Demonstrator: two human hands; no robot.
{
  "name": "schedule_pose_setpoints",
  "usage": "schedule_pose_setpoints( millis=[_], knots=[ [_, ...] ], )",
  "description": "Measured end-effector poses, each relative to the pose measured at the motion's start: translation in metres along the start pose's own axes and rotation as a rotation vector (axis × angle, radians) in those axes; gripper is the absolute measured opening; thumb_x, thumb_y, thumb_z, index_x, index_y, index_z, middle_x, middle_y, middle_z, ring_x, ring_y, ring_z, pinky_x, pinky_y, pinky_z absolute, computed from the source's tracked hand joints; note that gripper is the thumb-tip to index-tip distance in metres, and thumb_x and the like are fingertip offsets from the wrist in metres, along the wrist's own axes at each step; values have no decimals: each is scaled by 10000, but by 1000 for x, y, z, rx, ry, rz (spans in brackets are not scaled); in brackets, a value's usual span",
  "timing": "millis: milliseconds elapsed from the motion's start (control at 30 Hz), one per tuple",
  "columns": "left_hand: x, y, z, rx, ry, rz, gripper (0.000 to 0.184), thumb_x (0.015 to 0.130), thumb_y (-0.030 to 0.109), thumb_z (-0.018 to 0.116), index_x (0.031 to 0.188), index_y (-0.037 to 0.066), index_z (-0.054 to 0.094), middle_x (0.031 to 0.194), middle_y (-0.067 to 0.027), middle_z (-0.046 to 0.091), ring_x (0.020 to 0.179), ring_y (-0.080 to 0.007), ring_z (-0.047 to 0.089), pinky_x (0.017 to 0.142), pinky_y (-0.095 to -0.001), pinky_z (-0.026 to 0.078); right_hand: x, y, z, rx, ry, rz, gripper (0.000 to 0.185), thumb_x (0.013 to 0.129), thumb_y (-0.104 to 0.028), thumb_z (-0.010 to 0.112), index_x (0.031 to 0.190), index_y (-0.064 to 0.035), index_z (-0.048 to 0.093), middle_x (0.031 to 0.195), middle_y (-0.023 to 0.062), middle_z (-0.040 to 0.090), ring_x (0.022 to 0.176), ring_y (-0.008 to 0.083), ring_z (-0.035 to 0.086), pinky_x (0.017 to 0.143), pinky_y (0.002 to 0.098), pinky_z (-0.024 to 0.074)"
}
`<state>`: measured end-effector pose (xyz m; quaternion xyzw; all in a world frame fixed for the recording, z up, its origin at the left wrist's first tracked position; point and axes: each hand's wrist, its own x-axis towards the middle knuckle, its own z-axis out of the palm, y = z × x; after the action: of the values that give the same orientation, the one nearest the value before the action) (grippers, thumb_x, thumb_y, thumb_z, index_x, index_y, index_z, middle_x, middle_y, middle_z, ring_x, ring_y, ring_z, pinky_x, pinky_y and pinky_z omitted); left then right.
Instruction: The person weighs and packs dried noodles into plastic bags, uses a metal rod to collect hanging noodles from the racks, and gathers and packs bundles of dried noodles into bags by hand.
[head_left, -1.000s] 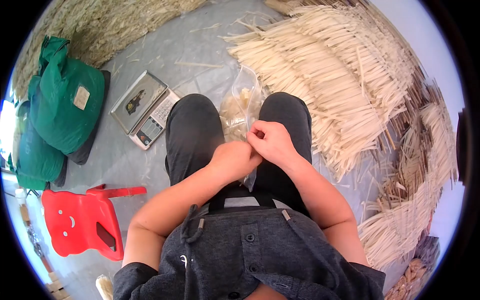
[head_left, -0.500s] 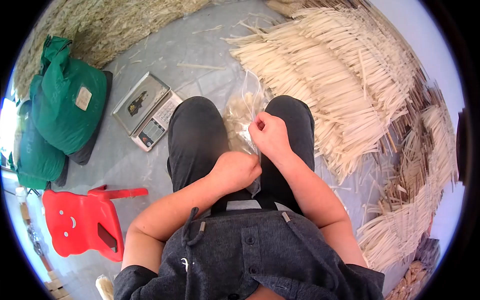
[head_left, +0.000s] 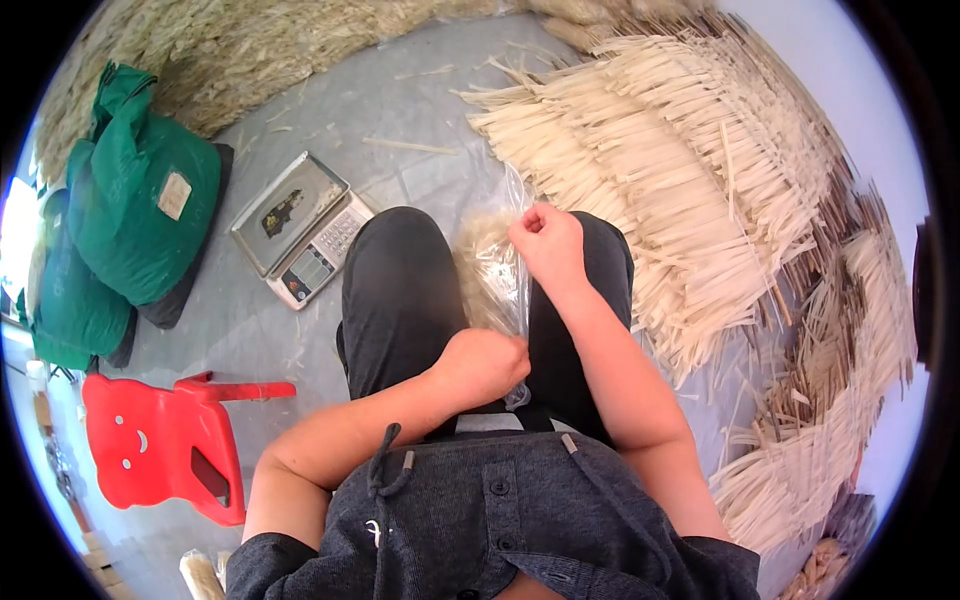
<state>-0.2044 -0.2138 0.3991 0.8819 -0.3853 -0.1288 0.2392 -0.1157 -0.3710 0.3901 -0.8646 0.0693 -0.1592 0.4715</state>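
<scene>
A clear plastic bag (head_left: pixel 492 262) holding pale, dry-looking material lies between the knees, its contents hard to make out through the shiny film. Its edge runs taut between both hands. Near the lap, my left hand (head_left: pixel 480 365) is closed in a fist on the near end of that edge. My right hand (head_left: pixel 550 245) pinches the same edge farther out, beside the right knee. A loose loop of clear film sticks up beyond the right fingers.
A digital scale (head_left: pixel 303 230) with dark bits on its pan stands left of the knees. Green sacks (head_left: pixel 145 215) and a red chair (head_left: pixel 165 440) with a dark phone-like object (head_left: pixel 209 474) are farther left. Layered pale strips (head_left: pixel 650 170) cover the floor at right.
My right hand has slid away from me along the bag's edge, while my left hand has come closer to my body. The gap between them is wider.
</scene>
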Motion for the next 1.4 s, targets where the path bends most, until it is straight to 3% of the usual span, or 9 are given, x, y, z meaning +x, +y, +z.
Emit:
schedule_pose_setpoints(
  millis=[267, 367, 567, 900, 1033, 1100, 1267, 1333, 1400],
  knots=[
    [0, -6, 5, -103, 71, -25, 264, 865, 260, 543, 759, 34, 630, 690, -196, 635, 668, -389, 643, 634, -485, 521, 54, 7, -5, 291, -19, 138, 300, 764, -266, 714, 798, 26, 657, 649, 122, 646, 589, 220, 631, 587, 325, 497],
    [-1, -6, 4, -142, 71, -66, 256, 867, 257, 544, 765, 37, 625, 710, -194, 636, 691, -393, 638, 644, -490, 511, 68, -9, -12, -82, 7, 19, 500, 788, -459, 724, 877, 28, 655, 728, 113, 657, 704, 205, 647, 638, 334, 497],
    [1, -3, 0, -145, 78, -88, 249, 863, 251, 555, 760, 34, 620, 707, -198, 628, 692, -398, 633, 640, -488, 509, 100, -8, 16, -495, -130, -144, 381, 731, -363, 680, 802, 11, 675, 790, 216, 673, 760, 365, 663, 696, 437, 504],
    [-6, -12, -4, -301, 70, -79, 243, 886, 258, 569, 791, 40, 617, 709, -193, 625, 678, -386, 631, 632, -479, 496, 88, 9, 5, -11, -97, 154, 392, 770, -376, 639, 740, 12, 687, 695, 204, 656, 687, 339, 657, 667, 425, 510],
    [-7, -13, -2, -404, 84, -152, 255, 912, 284, 568, 832, 52, 637, 711, -185, 623, 669, -380, 627, 623, -456, 493, 6, -13, -33, -299, -544, 60, 484, 820, -448, 706, 663, 5, 638, 522, 76, 519, 510, 141, 539, 501, 349, 443],
    [-6, -10, -1, -362, 91, -139, 255, 917, 288, 568, 847, 56, 648, 714, -185, 623, 666, -382, 622, 621, -441, 498, -37, -8, -36, -316, -645, -41, 432, 796, -404, 692, 693, 13, 642, 588, 175, 585, 549, 285, 601, 554, 395, 471],
    [1, -29, -33, -513, -304, -219, 309, 894, 318, 558, 822, 37, 666, 706, -129, 673, 646, -260, 664, 650, -380, 519, -73, -9, -40, -302, -513, -32, 309, 831, -324, 591, 753, -27, 627, 713, 179, 647, 713, 382, 644, 653, 470, 509],
    [8, -50, -43, -744, -188, -199, 240, 918, 228, 581, 842, 29, 692, 660, -3, 637, 629, -72, 597, 582, -263, 471, -80, -10, -37, -274, -438, -56, 284, 845, -292, 580, 747, -28, 605, 706, 176, 641, 706, 385, 641, 646, 475, 505],
    [25, -39, -65, -655, 40, -373, 278, 911, 273, 602, 816, 25, 686, 654, -34, 626, 620, -101, 596, 584, -280, 470, -85, -13, -36, -268, -400, -52, 259, 851, -272, 579, 753, -33, 583, 695, 168, 639, 696, 381, 640, 643, 476, 507]
  ],
)
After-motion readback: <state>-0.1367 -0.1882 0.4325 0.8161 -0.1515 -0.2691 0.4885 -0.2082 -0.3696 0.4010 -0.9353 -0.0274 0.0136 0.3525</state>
